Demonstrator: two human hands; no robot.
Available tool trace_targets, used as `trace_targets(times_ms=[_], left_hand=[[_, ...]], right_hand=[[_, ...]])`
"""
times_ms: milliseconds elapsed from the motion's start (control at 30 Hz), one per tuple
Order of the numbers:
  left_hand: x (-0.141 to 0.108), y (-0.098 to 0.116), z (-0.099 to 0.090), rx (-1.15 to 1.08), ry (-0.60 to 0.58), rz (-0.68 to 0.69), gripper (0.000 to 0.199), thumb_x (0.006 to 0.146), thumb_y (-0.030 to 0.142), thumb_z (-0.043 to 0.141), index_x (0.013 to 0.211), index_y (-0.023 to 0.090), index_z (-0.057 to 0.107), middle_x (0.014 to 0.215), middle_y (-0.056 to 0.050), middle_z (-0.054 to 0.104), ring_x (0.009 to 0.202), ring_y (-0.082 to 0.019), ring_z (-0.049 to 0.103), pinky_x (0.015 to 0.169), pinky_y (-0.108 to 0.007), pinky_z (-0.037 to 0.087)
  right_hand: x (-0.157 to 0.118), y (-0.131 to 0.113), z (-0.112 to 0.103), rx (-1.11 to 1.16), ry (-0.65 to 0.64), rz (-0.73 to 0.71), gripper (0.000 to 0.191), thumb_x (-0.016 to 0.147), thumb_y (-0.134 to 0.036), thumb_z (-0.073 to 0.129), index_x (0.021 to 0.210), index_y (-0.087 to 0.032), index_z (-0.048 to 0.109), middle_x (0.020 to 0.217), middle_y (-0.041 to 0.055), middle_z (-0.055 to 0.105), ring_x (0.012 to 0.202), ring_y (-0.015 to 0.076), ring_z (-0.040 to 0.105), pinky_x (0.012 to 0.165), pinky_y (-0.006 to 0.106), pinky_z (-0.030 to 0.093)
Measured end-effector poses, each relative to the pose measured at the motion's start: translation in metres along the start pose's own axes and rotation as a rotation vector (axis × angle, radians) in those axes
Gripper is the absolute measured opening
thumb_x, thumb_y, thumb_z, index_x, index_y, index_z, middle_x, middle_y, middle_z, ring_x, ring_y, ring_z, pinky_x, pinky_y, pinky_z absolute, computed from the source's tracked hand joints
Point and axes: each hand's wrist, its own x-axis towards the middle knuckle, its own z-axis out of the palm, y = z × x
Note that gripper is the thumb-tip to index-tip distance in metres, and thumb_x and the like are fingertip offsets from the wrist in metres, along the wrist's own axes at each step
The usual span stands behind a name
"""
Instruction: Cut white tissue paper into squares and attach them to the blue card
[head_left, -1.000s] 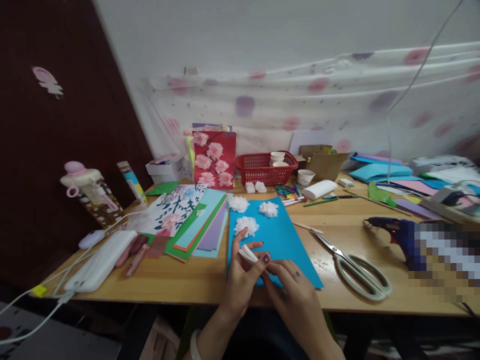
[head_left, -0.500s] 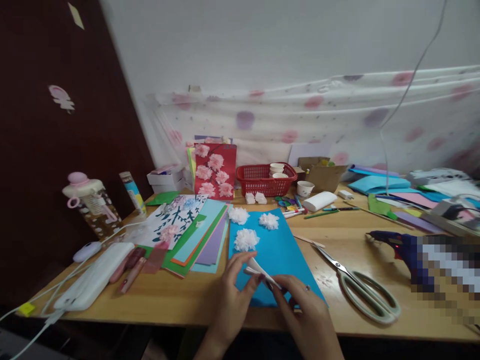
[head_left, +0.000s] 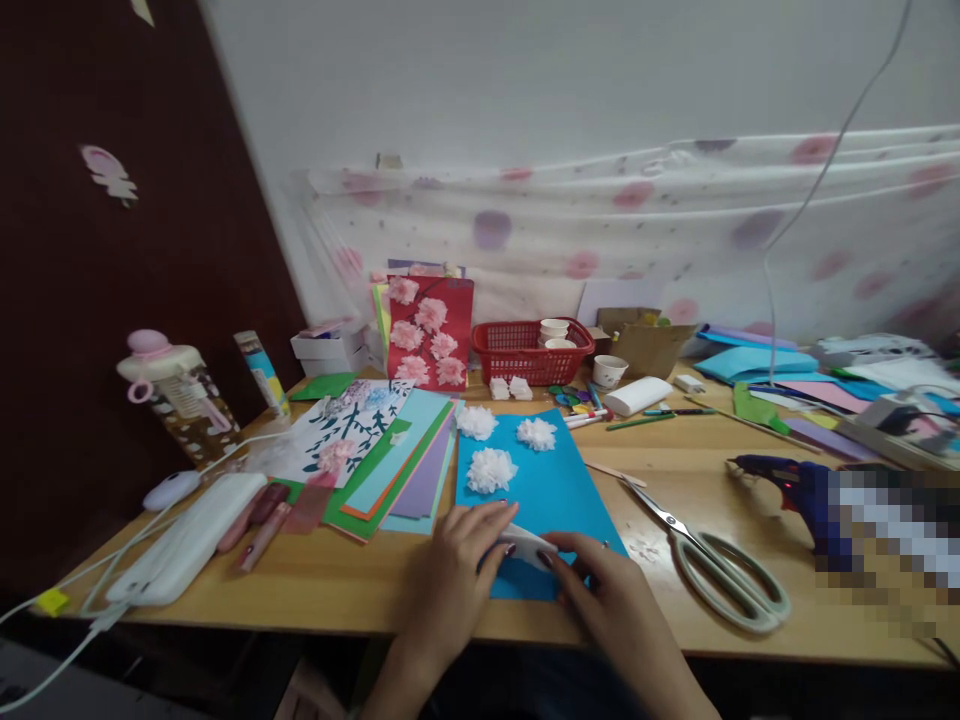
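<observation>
Between my two hands is a folded strip of white paper (head_left: 527, 546), held above the near part of a blue sheet (head_left: 559, 490). My left hand (head_left: 461, 565) pinches its left end between thumb and fingers. The right end is in the fingertips of my right hand (head_left: 600, 590). Three white ruffled paper flowers lie at the far end of the blue sheet; the nearest flower (head_left: 491, 470) is just beyond my left fingers. My hands hide part of the strip and the sheet's near edge.
Scissors (head_left: 720, 570) and a blue glue gun (head_left: 795, 490) lie to the right. Coloured paper sheets (head_left: 424, 480) and a white power bank (head_left: 187, 540) are on the left. Behind stand a red card with pink flowers (head_left: 442, 345) and a red basket (head_left: 517, 370).
The folded white paper has turned from steeply slanted and narrow to flatter, showing a broader face. My hands have moved slightly apart, and the camera view has shifted a little.
</observation>
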Motion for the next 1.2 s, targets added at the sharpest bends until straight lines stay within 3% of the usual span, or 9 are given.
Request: trace_targets(times_ms=[133, 267, 400, 500, 567, 700, 833, 1033, 1200], left_hand=[[-0.001, 0.002, -0.001, 0.155, -0.02, 0.033, 0.039, 0.094, 0.015, 0.052, 0.126, 0.033, 0.065, 0.122, -0.004, 0.071, 0.113, -0.026, 0.061, 0.098, -0.049, 0.048], [-0.002, 0.002, -0.001, 0.073, 0.05, -0.017, 0.04, 0.094, 0.022, 0.054, 0.133, 0.031, 0.06, 0.121, -0.006, 0.071, 0.113, -0.026, 0.062, 0.099, -0.045, 0.048], [-0.001, -0.001, 0.0, -0.129, 0.12, -0.067, 0.024, 0.092, 0.029, 0.059, 0.108, 0.031, 0.076, 0.103, -0.005, 0.077, 0.101, -0.026, 0.067, 0.093, -0.041, 0.05], [0.001, -0.005, -0.001, -0.151, 0.13, -0.017, 0.02, 0.09, 0.026, 0.062, 0.101, 0.032, 0.078, 0.098, -0.004, 0.079, 0.098, -0.026, 0.068, 0.091, -0.039, 0.05], [0.0, -0.005, 0.0, -0.034, 0.114, 0.031, 0.023, 0.091, 0.022, 0.061, 0.105, 0.032, 0.076, 0.103, -0.004, 0.078, 0.1, -0.026, 0.067, 0.092, -0.041, 0.048], [-0.004, 0.004, 0.009, 0.317, 0.089, 0.198, 0.04, 0.095, 0.013, 0.048, 0.131, 0.027, 0.062, 0.133, -0.008, 0.065, 0.119, -0.029, 0.057, 0.1, -0.05, 0.04], [-0.011, 0.014, 0.018, 0.544, 0.01, 0.325, 0.045, 0.098, 0.019, 0.047, 0.142, 0.027, 0.049, 0.148, -0.012, 0.051, 0.13, -0.033, 0.047, 0.105, -0.058, 0.031], [-0.015, 0.014, 0.02, 0.611, -0.026, 0.299, 0.052, 0.097, 0.028, 0.051, 0.148, 0.03, 0.04, 0.155, -0.015, 0.04, 0.134, -0.035, 0.042, 0.105, -0.063, 0.029], [-0.014, 0.009, 0.018, 0.453, 0.019, 0.248, 0.051, 0.097, 0.025, 0.051, 0.147, 0.028, 0.041, 0.152, -0.014, 0.045, 0.134, -0.032, 0.043, 0.108, -0.059, 0.029]], right_hand=[[-0.001, -0.002, 0.001, 0.014, 0.016, 0.01, 0.029, 0.091, -0.042, 0.055, 0.097, -0.021, 0.074, 0.072, 0.0054, 0.076, 0.053, 0.0199, 0.068, 0.049, 0.028, 0.052], [-0.002, -0.01, -0.002, 0.101, 0.024, 0.025, 0.028, 0.091, -0.042, 0.054, 0.092, -0.022, 0.074, 0.07, 0.0041, 0.077, 0.052, 0.0198, 0.07, 0.051, 0.028, 0.053], [-0.004, -0.014, -0.004, 0.174, 0.019, 0.029, 0.027, 0.09, -0.041, 0.055, 0.093, -0.021, 0.074, 0.069, 0.0045, 0.077, 0.06, 0.022, 0.073, 0.052, 0.027, 0.054], [-0.004, -0.012, -0.005, 0.124, 0.012, -0.007, 0.027, 0.091, -0.038, 0.053, 0.093, -0.021, 0.074, 0.076, 0.0055, 0.079, 0.064, 0.0222, 0.074, 0.056, 0.028, 0.055], [-0.003, -0.01, -0.005, 0.045, 0.016, -0.03, 0.026, 0.092, -0.037, 0.053, 0.094, -0.021, 0.074, 0.078, 0.0058, 0.079, 0.064, 0.0224, 0.073, 0.058, 0.03, 0.054], [-0.001, -0.007, -0.003, -0.046, 0.01, -0.047, 0.025, 0.092, -0.035, 0.053, 0.096, -0.021, 0.074, 0.083, 0.0069, 0.08, 0.067, 0.0234, 0.072, 0.061, 0.032, 0.054], [0.0, -0.007, 0.0, -0.029, -0.012, -0.052, 0.027, 0.093, -0.032, 0.05, 0.097, -0.02, 0.074, 0.087, 0.0075, 0.08, 0.07, 0.0242, 0.074, 0.064, 0.033, 0.056], [-0.001, -0.007, 0.002, -0.024, -0.012, -0.011, 0.028, 0.092, -0.034, 0.052, 0.099, -0.02, 0.075, 0.089, 0.008, 0.08, 0.074, 0.0254, 0.074, 0.067, 0.033, 0.054], [-0.001, -0.005, 0.001, 0.008, -0.009, 0.01, 0.029, 0.092, -0.037, 0.053, 0.095, -0.02, 0.076, 0.083, 0.0071, 0.079, 0.068, 0.0236, 0.071, 0.064, 0.031, 0.052]])
